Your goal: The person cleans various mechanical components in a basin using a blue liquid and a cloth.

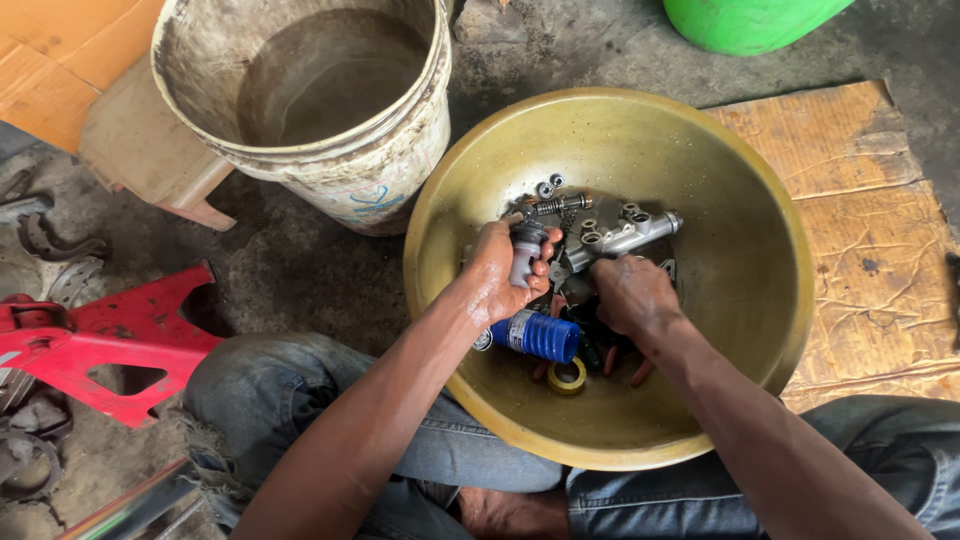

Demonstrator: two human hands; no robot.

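My left hand (497, 268) grips a small grey metal cylinder (524, 250) upright inside a big brass-coloured bowl (735, 300). My right hand (632, 295) is closed over dark parts at the bowl's bottom, close to a grey metal cylinder body with ports (625, 232); what it holds is hidden. A spring-loaded rod (556, 206) and small nuts (549, 184) lie just beyond. A blue ribbed rubber boot (535, 335) and a yellow ring (567, 376) lie below my hands.
A dirty white bucket (340, 170) stands left of the bowl. Red metal stand (110, 335) and curved brake parts (60, 245) lie at far left. Cardboard (865, 230) lies right; a green container (745, 22) sits at top.
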